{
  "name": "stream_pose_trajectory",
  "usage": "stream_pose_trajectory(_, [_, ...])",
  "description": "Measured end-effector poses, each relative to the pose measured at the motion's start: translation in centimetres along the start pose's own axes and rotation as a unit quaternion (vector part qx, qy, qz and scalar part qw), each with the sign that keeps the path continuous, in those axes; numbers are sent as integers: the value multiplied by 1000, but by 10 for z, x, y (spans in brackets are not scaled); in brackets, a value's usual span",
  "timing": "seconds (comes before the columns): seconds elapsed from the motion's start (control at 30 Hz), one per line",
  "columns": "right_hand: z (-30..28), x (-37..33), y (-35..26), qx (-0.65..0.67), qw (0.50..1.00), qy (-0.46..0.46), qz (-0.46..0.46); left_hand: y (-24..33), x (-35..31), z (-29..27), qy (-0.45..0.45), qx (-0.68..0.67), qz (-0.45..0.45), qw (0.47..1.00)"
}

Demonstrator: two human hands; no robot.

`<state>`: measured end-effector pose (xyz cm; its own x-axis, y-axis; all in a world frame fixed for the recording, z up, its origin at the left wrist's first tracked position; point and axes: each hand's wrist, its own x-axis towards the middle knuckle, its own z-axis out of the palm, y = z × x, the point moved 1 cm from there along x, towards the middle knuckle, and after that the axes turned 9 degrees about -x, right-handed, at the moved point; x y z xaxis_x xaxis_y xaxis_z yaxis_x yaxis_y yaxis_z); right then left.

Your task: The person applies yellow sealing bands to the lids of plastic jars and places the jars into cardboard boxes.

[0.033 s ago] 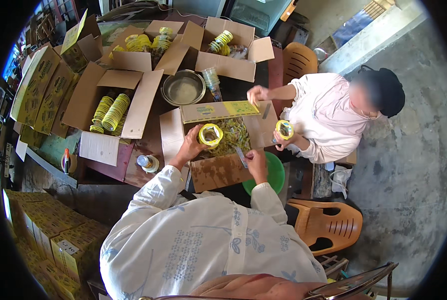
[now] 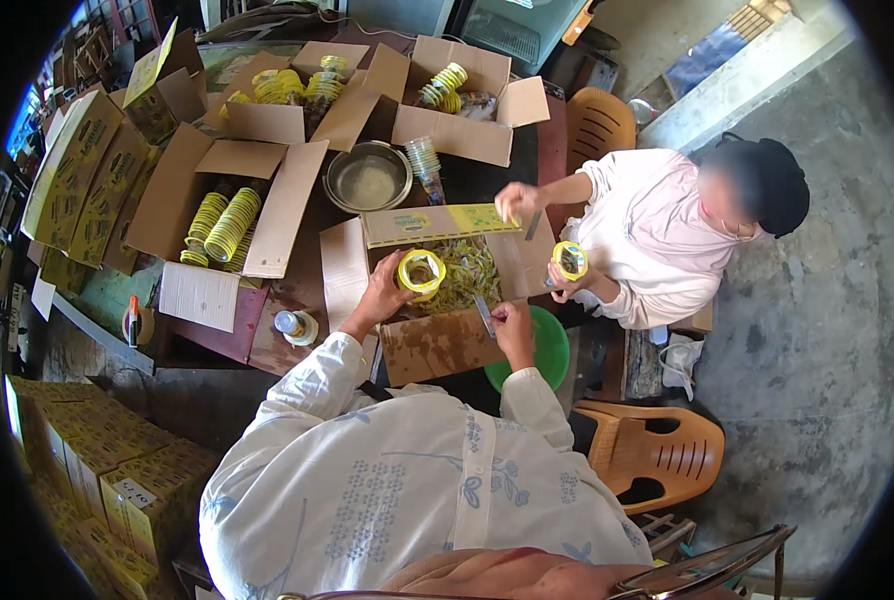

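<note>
My left hand (image 2: pixel 379 298) is wrapped round a clear cup with a yellow rim (image 2: pixel 422 275), its open top facing up. The cup is held over the left part of an open cardboard box (image 2: pixel 437 350). Inside that box lie many small greenish-yellow wrapped pieces (image 2: pixel 467 268). My right hand (image 2: pixel 513 335), at the box's near right corner, pinches a thin flat grey strip (image 2: pixel 484 315) whose tip reaches over the near flap. A co-worker's hand (image 2: pixel 569 275) holds another yellow-rimmed cup (image 2: pixel 571 260). The co-worker's other hand (image 2: pixel 517 203) is above the box's far flap.
Cardboard boxes (image 2: pixel 197 295) with stacked yellow-rimmed cups stand left and behind. A metal bowl (image 2: pixel 367 202) and stacked clear cups (image 2: pixel 423 157) are beyond my box. A lidded jar (image 2: pixel 295 327) stands left, a green basin (image 2: pixel 547 352) right. An orange chair (image 2: pixel 657 450) is near my right side.
</note>
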<state>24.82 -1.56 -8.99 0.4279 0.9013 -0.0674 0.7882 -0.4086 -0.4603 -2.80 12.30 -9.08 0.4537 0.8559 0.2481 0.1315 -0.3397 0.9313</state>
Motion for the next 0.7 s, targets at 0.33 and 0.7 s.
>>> stream_pose_trajectory(0.33, [-1,-10,-32,65,992,48,-101,15,-6,1,40,-29,-37,998])
stream_pose_trajectory(0.7, [10,-15,-96,71,957,9,-281,53,-2,-4,-30,-87,-23,995])
